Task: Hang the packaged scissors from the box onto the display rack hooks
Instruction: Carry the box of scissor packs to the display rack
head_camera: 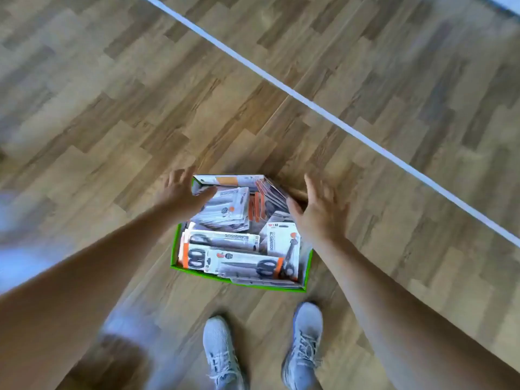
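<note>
While both bare forearms reach down and forward from the lower corners, the left hand hangs over the far-left corner of the green box. Its fingers are straight and spread and hold nothing, and the thumb points inward over a pack at the box's far end. Motion blur hides whether the fingertips touch the rim.

Between the two hands the box sits on the wood-plank floor, full of packaged scissors. Most lie flat and overlapping, and a few stand on edge toward the far-right side; their cards are white with orange trim. Two grey lace-up trainers stand just short of the box's near wall.

The right hand hovers at the box's far-right edge, palm turned inward, fingers extended and loose, grasping nothing. A white line crosses the floor diagonally beyond the box.
</note>
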The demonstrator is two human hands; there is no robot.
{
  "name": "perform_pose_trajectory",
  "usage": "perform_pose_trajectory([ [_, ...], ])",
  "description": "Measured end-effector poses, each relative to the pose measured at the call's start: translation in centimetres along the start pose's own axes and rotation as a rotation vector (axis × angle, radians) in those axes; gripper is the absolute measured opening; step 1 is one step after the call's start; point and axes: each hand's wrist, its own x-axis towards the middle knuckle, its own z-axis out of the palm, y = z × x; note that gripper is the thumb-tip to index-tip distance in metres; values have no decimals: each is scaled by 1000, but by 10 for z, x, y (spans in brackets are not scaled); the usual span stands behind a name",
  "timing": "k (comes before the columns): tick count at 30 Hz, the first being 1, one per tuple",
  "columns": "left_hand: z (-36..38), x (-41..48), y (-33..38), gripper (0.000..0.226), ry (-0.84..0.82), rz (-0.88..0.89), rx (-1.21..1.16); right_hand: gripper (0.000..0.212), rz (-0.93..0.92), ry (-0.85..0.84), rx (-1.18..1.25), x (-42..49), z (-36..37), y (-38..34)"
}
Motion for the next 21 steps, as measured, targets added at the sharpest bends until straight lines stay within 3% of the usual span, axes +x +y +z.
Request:
perform_pose_trajectory([
  [5,64,46,-44,78,-69,-171,-45,68,194,-44,64,14,74,40],
  [8,89,61,-60,101,-76,-282,-95,75,291,-59,128,22,110,54],
  [10,100,67,-70,110,-88,-347,-114,81,375,-51,299,24,124,58],
  [13,118,73,-93,89,-150,-389,-184,89,505,-113,602,27,136,62],
  [16,133,71,-107,87,-276,-361,-258,104,644,-214,783,32,150,78],
  [19,138,70,-110,75,-184,-338,-249,103,694,-291,875,35,156,88],
  [21,136,76,-117,86,-93,-304,-224,102,676,-301,888,37,159,92],
])
